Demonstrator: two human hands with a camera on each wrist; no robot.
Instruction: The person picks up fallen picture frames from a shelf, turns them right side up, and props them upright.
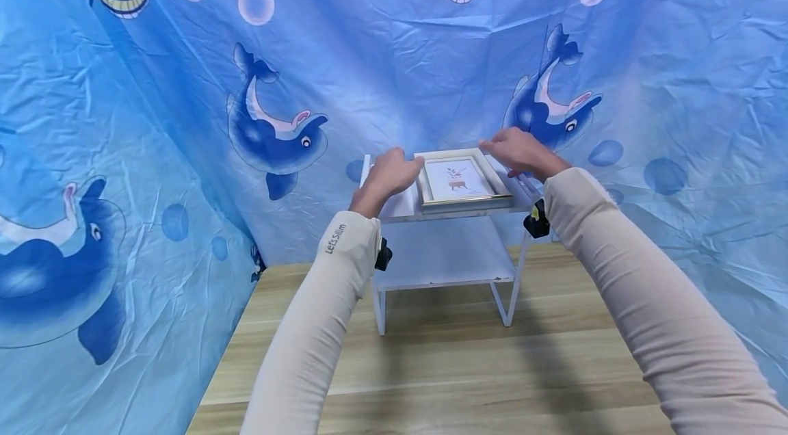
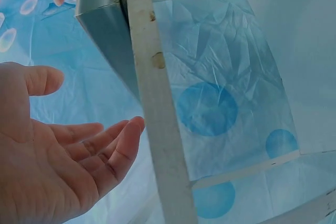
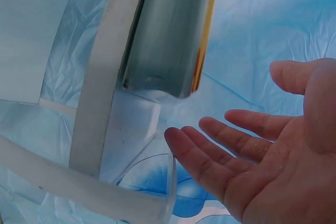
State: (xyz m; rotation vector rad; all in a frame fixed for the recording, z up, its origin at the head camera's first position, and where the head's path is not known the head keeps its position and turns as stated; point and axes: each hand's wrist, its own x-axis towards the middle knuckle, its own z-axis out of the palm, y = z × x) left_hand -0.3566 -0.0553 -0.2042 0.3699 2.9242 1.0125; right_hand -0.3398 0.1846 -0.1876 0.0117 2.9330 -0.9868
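A picture frame (image 1: pixel 457 178) with a pale silver-gold border and a small plant drawing lies face up on the top of a white two-tier side table (image 1: pixel 403 206). My left hand (image 1: pixel 389 174) is at its left side; in the left wrist view its fingers are spread and loosely bent, apart from the frame's edge (image 2: pixel 102 24). On the opposite side is my right hand (image 1: pixel 524 150), by the far right corner. The right wrist view shows the right palm (image 3: pixel 273 166) turned up, fingers extended and holding nothing, beside the frame's side (image 3: pixel 165 35).
Under the tabletop is a lower white shelf (image 1: pixel 446 254) on thin metal legs. Blue cloth (image 1: pixel 394 66) printed with dolphins and bubbles hangs behind and at both sides. Light wood flooring (image 1: pixel 455 366) lies below. Dark devices (image 1: pixel 537 219) sit at both wrists.
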